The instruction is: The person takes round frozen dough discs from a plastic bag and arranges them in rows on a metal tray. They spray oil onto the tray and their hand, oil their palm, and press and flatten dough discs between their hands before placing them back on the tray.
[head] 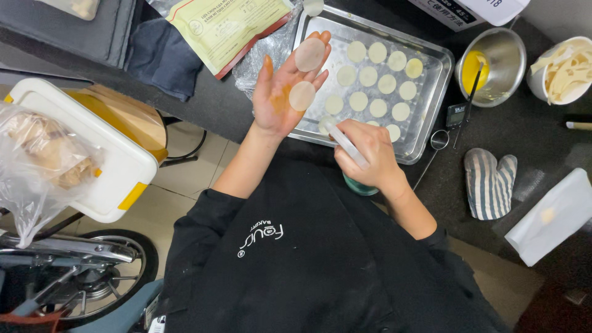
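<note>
My left hand (pixel 285 92) is held flat, palm up, over the left edge of a steel baking tray (pixel 431 77). Two thin pale dough discs (pixel 306 74) lie on its palm and fingers. My right hand (pixel 370 154) grips a white, stick-like tool (pixel 343 140) at the tray's near edge, its tip pointing toward the left palm. A green-based object (pixel 361 187) shows just under that hand. Several more pale round discs (pixel 376 77) sit in rows on the tray.
A steel bowl with yellow liquid and a brush (pixel 490 61) and a white bowl of pale strips (pixel 564 68) stand to the right. A striped oven mitt (pixel 488 183), small timer (pixel 457 115), white bag (pixel 555 216) and printed packet (pixel 228 28) lie on the dark counter. A white bin (pixel 92 154) stands left.
</note>
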A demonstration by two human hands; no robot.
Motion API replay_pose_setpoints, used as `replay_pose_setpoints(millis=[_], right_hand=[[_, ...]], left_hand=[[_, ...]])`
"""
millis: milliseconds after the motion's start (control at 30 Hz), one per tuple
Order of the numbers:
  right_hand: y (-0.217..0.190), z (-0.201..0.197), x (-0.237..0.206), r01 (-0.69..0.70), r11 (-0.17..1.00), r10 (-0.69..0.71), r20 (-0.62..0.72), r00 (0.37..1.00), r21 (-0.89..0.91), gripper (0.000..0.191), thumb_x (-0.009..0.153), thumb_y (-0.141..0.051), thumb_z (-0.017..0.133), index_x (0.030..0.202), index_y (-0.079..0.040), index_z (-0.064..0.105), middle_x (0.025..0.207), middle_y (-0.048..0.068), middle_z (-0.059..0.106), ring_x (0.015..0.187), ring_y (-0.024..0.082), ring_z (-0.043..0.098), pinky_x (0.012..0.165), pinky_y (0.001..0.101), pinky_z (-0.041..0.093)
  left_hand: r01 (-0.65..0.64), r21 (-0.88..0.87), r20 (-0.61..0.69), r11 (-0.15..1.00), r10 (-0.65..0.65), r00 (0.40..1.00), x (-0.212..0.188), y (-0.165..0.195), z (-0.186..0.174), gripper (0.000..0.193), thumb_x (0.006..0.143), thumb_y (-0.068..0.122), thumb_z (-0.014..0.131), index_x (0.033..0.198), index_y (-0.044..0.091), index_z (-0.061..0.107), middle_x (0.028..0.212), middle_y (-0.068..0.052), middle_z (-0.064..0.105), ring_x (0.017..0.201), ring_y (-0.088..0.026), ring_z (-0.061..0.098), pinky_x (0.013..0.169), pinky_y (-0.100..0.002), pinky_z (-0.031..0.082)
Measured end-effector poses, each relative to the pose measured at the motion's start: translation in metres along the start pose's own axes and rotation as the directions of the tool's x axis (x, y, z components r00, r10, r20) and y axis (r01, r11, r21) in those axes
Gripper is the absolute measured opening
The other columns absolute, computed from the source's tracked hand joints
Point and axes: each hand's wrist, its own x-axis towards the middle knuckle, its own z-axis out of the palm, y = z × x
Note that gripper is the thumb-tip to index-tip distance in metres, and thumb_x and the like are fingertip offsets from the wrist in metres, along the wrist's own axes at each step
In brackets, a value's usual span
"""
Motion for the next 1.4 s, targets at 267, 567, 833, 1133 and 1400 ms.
replay_pose_setpoints(millis=[267,567,833,1133,1400], right_hand=[[0.003,0.005,0.000,-0.005,1.000,0.005,-0.017,1.000,0.008,0.017,0.076,-0.009,0.061,0.092,-0.005,0.066,0.085,0.011,0.068,0.079,0.032,0.068,0.070,0.0393,0.053],[-0.002,0.007,0.009,0.107,0.991,-0.101,-0.080,0.992,0.079,0.026,0.076,-0.002,0.063,0.102,-0.002,0.067,0.092,0.012,0.070,0.078,0.031,0.069,0.068,0.0377,0.053],[0.003,0.075,0.063,0.430,0.863,-0.375,-0.234,0.897,0.265,0.029,0.091,-0.004,0.072,0.118,-0.001,0.062,0.117,0.016,0.071,0.102,0.032,0.074,0.089,0.0382,0.059],[-0.004,0.146,0.125,0.554,0.814,-0.516,-0.219,0.828,0.176,0.063,0.086,-0.032,0.086,0.134,-0.003,0.056,0.129,0.013,0.067,0.113,0.032,0.069,0.096,0.0394,0.057],[0.016,0.078,0.087,0.526,0.846,-0.515,-0.123,0.848,0.084,0.087,0.079,-0.021,0.086,0.146,0.008,0.039,0.146,0.029,0.050,0.132,0.046,0.055,0.106,0.0490,0.050]], left_hand=[[0.005,0.021,-0.017,1.000,-0.004,1.000,-0.004,-0.002,-0.002,0.084,0.107,0.064,0.030,0.167,0.005,0.026,0.170,-0.011,0.024,0.161,-0.023,0.019,0.131,-0.039,0.017],[-0.069,-0.068,-0.036,0.995,0.067,0.997,-0.012,0.011,-0.001,0.082,0.107,0.065,0.032,0.161,0.003,0.030,0.169,-0.011,0.027,0.160,-0.024,0.022,0.131,-0.039,0.020],[-0.408,-0.103,-0.260,0.907,0.371,0.891,-0.051,0.095,-0.001,0.089,0.100,0.068,0.039,0.165,0.008,0.029,0.169,-0.007,0.028,0.152,-0.022,0.027,0.121,-0.038,0.033],[-0.614,-0.021,-0.366,0.789,0.565,0.739,-0.082,0.129,0.029,0.092,0.096,0.067,0.041,0.167,0.011,0.025,0.169,-0.005,0.026,0.151,-0.022,0.029,0.122,-0.043,0.041],[-0.531,-0.226,-0.408,0.817,0.416,0.813,-0.070,0.114,0.071,0.092,0.098,0.067,0.038,0.168,0.010,0.023,0.170,-0.006,0.024,0.155,-0.022,0.029,0.123,-0.043,0.035]])
